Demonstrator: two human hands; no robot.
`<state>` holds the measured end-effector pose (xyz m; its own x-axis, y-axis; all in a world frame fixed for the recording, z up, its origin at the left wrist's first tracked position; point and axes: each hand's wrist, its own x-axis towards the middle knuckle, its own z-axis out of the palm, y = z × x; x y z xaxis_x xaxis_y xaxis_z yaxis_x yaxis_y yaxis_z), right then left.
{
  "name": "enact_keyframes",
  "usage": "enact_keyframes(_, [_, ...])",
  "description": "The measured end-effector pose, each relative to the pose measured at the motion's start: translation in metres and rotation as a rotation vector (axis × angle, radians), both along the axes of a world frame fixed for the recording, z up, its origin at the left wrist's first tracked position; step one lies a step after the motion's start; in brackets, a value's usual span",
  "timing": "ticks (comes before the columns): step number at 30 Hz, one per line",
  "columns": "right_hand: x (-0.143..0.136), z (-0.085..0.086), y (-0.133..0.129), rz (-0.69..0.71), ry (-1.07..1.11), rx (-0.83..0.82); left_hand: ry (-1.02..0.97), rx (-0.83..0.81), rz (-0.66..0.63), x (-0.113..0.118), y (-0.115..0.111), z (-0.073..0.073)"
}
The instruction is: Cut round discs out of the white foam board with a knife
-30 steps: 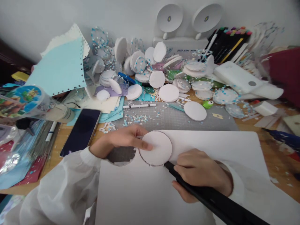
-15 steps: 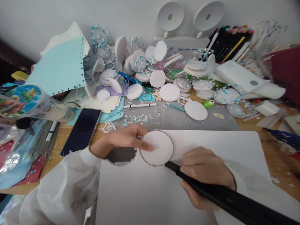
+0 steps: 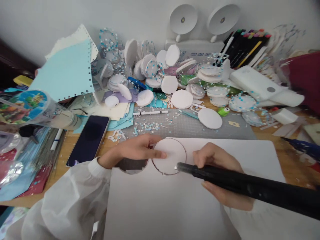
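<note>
A white foam board point(image 3: 150, 206) lies in front of me, with a round gap in its back edge at the left. Beside that gap, a white disc point(image 3: 171, 151) sits within a dark, ragged cut line. My left hand point(image 3: 136, 146) grips the disc's left side, thumb flat on its face; the other fingers are partly hidden behind the board's edge. In my right hand point(image 3: 220, 163) is a long black cutter knife point(image 3: 235, 181), its short metal blade over the disc's lower right edge. Whether the blade touches the foam, I cannot tell.
Behind the board, a grey cutting mat point(image 3: 180, 125) carries paper bits and another white disc point(image 3: 210, 118). Several discs and beaded wires crowd the wall below a twin-head lamp point(image 3: 195, 46). Left are a phone point(image 3: 88, 140) and a drink cup point(image 3: 60, 113); markers point(image 3: 247, 48) stand back right.
My right hand has raised and swung the cutter knife, now more level, its tip lifted from the disc's lower edge. My left hand stays on the disc. The view has shifted slightly.
</note>
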<state>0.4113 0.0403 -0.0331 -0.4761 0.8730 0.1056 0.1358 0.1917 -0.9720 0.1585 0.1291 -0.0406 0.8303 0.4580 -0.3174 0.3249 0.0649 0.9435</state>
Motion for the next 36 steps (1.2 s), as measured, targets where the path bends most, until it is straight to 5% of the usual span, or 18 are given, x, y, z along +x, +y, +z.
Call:
enact_keyframes(6, [-0.008,0.003,0.003,0.149,-0.047,0.180,0.024,-0.034,-0.012,-0.001,0.001,-0.003])
enact_keyframes(12, [-0.014,0.002,-0.008,-0.008,-0.100,0.104,0.047,-0.070,-0.029,-0.002,0.002,-0.001])
enact_keyframes(24, [-0.011,-0.001,0.007,0.223,0.100,0.261,-0.046,-0.052,-0.019,-0.004,0.003,-0.004])
enact_keyframes(36, [-0.018,-0.002,0.007,0.227,-0.005,0.390,-0.047,-0.070,-0.005,-0.001,0.005,0.000])
